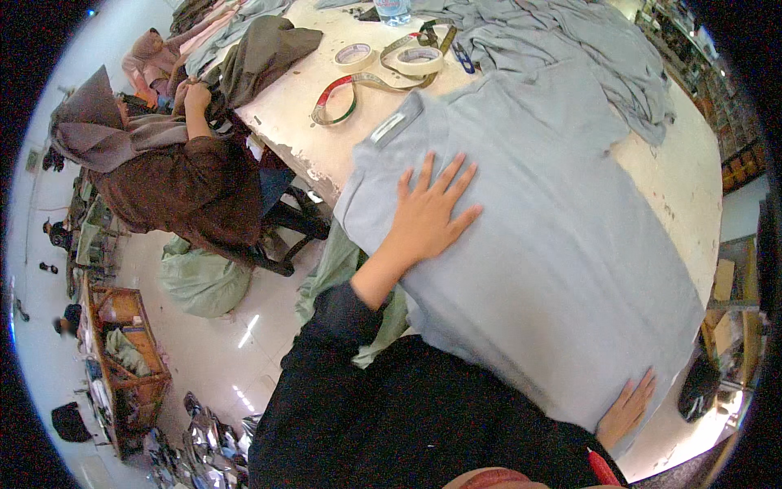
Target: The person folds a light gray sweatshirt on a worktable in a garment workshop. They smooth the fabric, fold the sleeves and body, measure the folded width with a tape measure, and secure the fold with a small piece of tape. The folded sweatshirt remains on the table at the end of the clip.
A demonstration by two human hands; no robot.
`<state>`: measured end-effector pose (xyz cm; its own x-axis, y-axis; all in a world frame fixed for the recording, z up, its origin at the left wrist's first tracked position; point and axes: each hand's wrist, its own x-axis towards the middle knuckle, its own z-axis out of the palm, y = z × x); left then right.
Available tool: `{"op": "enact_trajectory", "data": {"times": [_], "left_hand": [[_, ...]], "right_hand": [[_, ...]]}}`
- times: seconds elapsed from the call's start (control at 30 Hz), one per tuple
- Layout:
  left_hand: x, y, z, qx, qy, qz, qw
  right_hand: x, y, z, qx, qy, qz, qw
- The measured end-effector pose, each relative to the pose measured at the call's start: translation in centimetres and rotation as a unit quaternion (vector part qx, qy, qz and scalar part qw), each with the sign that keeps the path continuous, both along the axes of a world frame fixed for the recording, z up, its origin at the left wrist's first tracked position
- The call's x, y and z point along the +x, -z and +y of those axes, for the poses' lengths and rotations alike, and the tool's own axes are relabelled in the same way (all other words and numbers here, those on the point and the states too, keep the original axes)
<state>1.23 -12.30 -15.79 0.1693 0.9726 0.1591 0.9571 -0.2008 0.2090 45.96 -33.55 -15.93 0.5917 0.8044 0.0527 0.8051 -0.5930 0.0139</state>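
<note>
Grey soft-fabric garment (538, 236) lies spread across the near side of the worn white table (285, 110). My left hand (432, 213) presses flat, fingers apart; my right hand (626, 411) rests flat toward the table's near edge; neither grips it. Spreading appears largely done; faint creases are left.

Left hand (433, 213): palm hidden against gray shirt (538, 236). Right hand (627, 413): palm hidden too, thumb hard to make out. Collar label (390, 129): print too small to read. Water bottle (393, 11): cut off by upper edge. Measuring tape (360, 78): partly covered by tape roll (421, 68), marks too fine. Green cloth (327, 265): partly behind black sleeve (346, 318). Plastic bags (208, 448): cut off at lower edge. Shelves (705, 98), far right: contents blurred.
</note>
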Motion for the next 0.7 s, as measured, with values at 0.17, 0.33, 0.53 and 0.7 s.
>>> {"op": "enact_trajectory", "data": {"times": [0.17,0.33,0.53,0.7], "left_hand": [[0.7,0.1,1.3,0.029,0.013,-0.014,0.999],[-0.1,0.7,-2.1,0.017,0.003,0.002,1.0],[1.7,1.3,3.4,0.025,0.044,-0.012,0.999],[-1.1,0.7,3.2,-0.01,0.097,-0.044,0.994]], "right_hand": [[0.5,-0.5,1.6,0.054,-0.044,-0.021,0.997],[-1.0,0.0,-0.3,-0.008,-0.017,-0.051,0.999],[2.1,0.6,3.4,0.053,-0.083,-0.023,0.995],[2.5,0.8,1.1,0.029,-0.036,-0.015,0.999]]}}
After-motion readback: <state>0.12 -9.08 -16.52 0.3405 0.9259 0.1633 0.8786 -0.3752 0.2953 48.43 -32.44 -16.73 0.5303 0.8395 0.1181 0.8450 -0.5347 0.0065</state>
